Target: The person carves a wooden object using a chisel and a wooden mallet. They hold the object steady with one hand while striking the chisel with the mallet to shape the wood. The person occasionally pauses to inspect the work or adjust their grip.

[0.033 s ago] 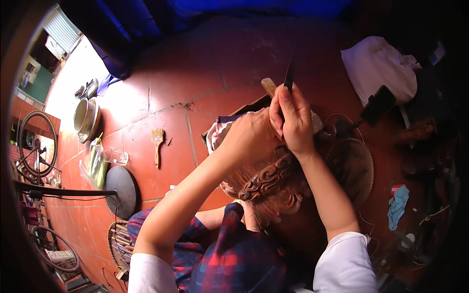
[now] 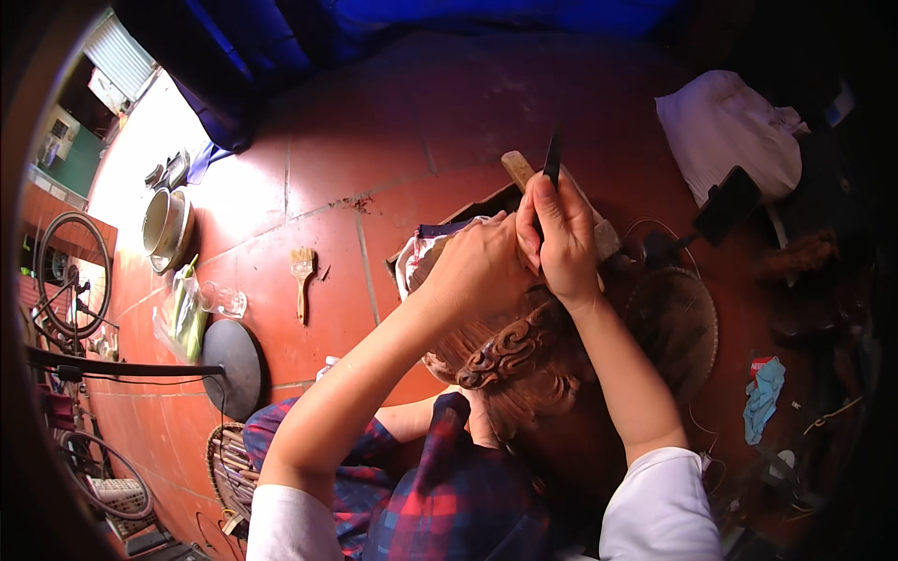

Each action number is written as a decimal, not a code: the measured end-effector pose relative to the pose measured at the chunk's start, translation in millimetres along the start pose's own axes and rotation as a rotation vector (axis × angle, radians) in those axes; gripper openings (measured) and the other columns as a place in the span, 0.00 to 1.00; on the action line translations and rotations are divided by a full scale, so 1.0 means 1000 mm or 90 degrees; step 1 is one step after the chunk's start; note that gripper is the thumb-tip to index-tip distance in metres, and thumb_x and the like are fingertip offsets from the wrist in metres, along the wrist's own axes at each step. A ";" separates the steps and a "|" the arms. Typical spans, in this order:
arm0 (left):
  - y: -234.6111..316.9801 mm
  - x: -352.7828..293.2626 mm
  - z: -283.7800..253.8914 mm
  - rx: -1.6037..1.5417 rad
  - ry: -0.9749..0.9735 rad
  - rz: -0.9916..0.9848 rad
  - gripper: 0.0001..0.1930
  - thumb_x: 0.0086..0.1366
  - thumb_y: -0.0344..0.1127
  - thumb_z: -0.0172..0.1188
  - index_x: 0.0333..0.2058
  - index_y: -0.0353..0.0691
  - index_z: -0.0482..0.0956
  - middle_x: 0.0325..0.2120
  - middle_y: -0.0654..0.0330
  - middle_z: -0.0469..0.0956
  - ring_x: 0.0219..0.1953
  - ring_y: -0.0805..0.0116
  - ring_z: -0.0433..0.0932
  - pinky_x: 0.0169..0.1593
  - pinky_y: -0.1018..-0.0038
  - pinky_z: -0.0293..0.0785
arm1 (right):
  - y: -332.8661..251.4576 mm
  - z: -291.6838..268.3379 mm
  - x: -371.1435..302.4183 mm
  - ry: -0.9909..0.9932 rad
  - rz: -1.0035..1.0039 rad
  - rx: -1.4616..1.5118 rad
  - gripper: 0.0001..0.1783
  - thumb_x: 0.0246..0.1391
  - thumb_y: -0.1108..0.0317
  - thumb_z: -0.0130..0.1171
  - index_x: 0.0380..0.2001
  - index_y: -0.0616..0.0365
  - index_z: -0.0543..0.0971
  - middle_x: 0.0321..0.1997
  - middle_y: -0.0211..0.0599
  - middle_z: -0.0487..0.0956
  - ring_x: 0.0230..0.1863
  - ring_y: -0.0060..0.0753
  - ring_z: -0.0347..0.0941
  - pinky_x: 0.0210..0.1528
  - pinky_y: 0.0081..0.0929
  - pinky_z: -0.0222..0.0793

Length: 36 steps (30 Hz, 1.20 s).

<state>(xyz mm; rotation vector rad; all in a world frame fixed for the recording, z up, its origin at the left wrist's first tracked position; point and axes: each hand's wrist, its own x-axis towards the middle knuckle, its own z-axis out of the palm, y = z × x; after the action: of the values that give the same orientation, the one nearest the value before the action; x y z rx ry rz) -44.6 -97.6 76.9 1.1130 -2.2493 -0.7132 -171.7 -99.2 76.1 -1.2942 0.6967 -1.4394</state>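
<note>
The right hand point(image 2: 561, 238) is clamped round a dark, narrow chisel point(image 2: 553, 161) whose blade sticks up past the knuckles. The left hand point(image 2: 472, 266) is closed just beside it, touching it; what it grips I cannot tell. Both sit over a reddish carved wood piece point(image 2: 510, 355) with scrolled relief, resting on the person's lap against the plaid cloth point(image 2: 440, 505). A pale wooden handle point(image 2: 516, 170) shows just behind the hands. For clean cuts, the left hand should steady the tool close to the work and the strokes should stay short — the scrolls look delicate. Out on the red tiled floor point(image 2: 374, 140) lie a paintbrush point(image 2: 301, 276) and a metal pot point(image 2: 164, 220) — its contents are not visible.
</note>
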 end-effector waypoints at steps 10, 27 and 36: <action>-0.010 0.008 0.008 0.084 -0.075 -0.105 0.16 0.44 0.37 0.66 0.30 0.33 0.76 0.24 0.48 0.78 0.29 0.50 0.78 0.32 0.61 0.74 | 0.034 -0.012 -0.001 0.066 0.057 0.074 0.19 0.65 0.58 0.45 0.21 0.53 0.65 0.12 0.17 0.59 0.12 0.09 0.50 0.14 0.14 0.45; -0.027 -0.015 0.021 0.067 0.044 -0.034 0.27 0.39 0.41 0.71 0.36 0.34 0.70 0.23 0.51 0.77 0.28 0.47 0.78 0.35 0.60 0.74 | 0.039 -0.005 -0.010 0.020 0.166 0.030 0.18 0.64 0.59 0.48 0.20 0.52 0.66 0.12 0.17 0.61 0.12 0.07 0.52 0.13 0.13 0.44; -0.019 -0.012 0.018 0.071 0.032 -0.033 0.29 0.42 0.43 0.70 0.38 0.32 0.67 0.25 0.49 0.78 0.31 0.46 0.78 0.37 0.59 0.74 | 0.037 0.001 -0.013 0.046 0.120 -0.033 0.18 0.64 0.60 0.47 0.19 0.53 0.67 0.12 0.17 0.61 0.14 0.07 0.53 0.15 0.12 0.46</action>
<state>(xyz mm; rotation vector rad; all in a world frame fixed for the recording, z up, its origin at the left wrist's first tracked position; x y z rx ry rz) -39.6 -93.8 48.7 1.2328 -2.2482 -0.5798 -161.4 -98.2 38.2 -1.1874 0.8859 -1.3276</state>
